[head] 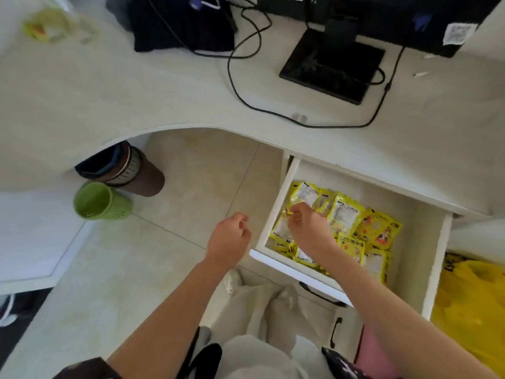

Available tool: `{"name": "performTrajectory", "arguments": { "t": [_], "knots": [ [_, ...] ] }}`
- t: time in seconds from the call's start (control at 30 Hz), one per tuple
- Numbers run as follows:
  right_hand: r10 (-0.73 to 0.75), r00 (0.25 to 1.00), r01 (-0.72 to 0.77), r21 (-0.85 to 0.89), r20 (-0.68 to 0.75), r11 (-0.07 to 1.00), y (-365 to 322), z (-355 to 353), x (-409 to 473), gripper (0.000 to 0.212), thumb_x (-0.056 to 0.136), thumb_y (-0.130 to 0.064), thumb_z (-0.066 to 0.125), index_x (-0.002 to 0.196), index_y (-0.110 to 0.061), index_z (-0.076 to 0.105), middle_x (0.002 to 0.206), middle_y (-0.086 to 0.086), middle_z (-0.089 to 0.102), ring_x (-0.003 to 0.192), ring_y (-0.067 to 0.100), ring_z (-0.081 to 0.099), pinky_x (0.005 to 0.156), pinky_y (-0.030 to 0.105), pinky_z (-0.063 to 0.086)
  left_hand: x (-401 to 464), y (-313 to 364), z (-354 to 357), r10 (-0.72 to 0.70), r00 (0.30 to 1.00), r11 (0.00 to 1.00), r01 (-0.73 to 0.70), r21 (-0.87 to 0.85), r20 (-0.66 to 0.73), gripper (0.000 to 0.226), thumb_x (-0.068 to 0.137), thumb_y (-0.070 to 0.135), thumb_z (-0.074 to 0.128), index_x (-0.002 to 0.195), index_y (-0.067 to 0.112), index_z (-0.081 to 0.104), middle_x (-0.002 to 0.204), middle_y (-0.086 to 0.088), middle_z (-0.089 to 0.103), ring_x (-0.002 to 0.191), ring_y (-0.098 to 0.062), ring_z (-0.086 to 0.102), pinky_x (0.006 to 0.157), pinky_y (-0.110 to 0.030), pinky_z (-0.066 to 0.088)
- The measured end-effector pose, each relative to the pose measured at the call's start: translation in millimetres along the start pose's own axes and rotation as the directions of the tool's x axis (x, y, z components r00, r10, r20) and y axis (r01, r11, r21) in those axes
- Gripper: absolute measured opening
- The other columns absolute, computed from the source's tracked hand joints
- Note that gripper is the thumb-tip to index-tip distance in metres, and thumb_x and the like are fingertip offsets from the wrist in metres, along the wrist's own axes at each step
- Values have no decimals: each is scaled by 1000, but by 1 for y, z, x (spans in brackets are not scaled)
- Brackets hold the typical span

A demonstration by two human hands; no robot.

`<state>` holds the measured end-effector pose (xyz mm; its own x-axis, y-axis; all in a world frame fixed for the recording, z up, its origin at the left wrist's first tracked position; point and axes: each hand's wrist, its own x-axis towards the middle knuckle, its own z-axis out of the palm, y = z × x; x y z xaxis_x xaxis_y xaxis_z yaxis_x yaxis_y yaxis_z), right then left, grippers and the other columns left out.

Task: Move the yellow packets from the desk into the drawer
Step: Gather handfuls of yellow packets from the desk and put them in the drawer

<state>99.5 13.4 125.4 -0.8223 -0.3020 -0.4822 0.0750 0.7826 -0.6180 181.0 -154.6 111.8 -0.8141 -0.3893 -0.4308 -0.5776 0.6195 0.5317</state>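
The open drawer (434,242) holds a heap of yellow packets (352,222). The right hand (306,225) pinches 1 packet inside it; the left hand (229,239) hangs loosely curled, empty, over the floor.

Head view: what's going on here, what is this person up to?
A person is filling an open drawer with yellow packets. The right hand is down in the drawer on the pile, fingers pinched at a packet. The left hand hangs loosely curled and empty over the floor beside the drawer. No yellow packets show on the desk.
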Motion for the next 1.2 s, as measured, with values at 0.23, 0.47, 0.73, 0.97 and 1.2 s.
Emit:
{"name": "performTrajectory", "arguments": {
  "t": [0.23, 0.47, 0.73, 0.97, 1.2],
  "knots": [
    [-210, 960, 227, -73, 184, 971, -104, 58, 11, 29, 95, -15, 47, 122, -9, 52, 106, 10, 66, 101, 25, 62, 79, 26, 45, -21, -78, -78, -135, 978, 991, 136, 0, -158, 26, 95, 20, 51, 118, 23, 61, 100, 2, 69, 95, -16, 65, 82, -35, 54],
    [-308, 911, 350, -120, 274, 929, -207, 123, 36, 31, 97, -18, 45, 127, -11, 50, 119, 5, 60, 103, 15, 55, 83, 23, 43, -8, -179, -164, -292, 931, 956, 291, -39, -221, 25, 94, 24, 51, 117, 23, 59, 94, 6, 68, 86, -14, 63, 76, -33, 53],
    [-330, 914, 366, -132, 234, 921, -312, 174, 102, 33, 94, -19, 48, 126, -11, 54, 121, 7, 62, 105, 19, 58, 86, 25, 44, 57, -239, -256, -264, 918, 964, 260, -52, -295, 29, 95, 24, 50, 122, 22, 58, 106, 4, 67, 98, -16, 62, 79, -29, 49],
    [-394, 887, 440, -177, 240, 881, -402, 185, 181, 31, 95, -24, 47, 125, -16, 51, 116, 0, 61, 104, 16, 57, 84, 28, 45, 144, -260, -334, -228, 902, 972, 231, -38, -368, 27, 94, 26, 49, 119, 23, 58, 102, 4, 68, 93, -16, 61, 75, -31, 50],
    [-483, 821, 562, -289, 304, 775, -498, 183, 284, 35, 97, -27, 45, 130, -16, 48, 123, 1, 58, 108, 17, 57, 91, 32, 48, 250, -273, -423, -167, 878, 957, 254, 140, -448, 31, 97, 23, 43, 125, 23, 56, 110, 5, 68, 104, -18, 58, 78, -34, 48]
  ]
}}
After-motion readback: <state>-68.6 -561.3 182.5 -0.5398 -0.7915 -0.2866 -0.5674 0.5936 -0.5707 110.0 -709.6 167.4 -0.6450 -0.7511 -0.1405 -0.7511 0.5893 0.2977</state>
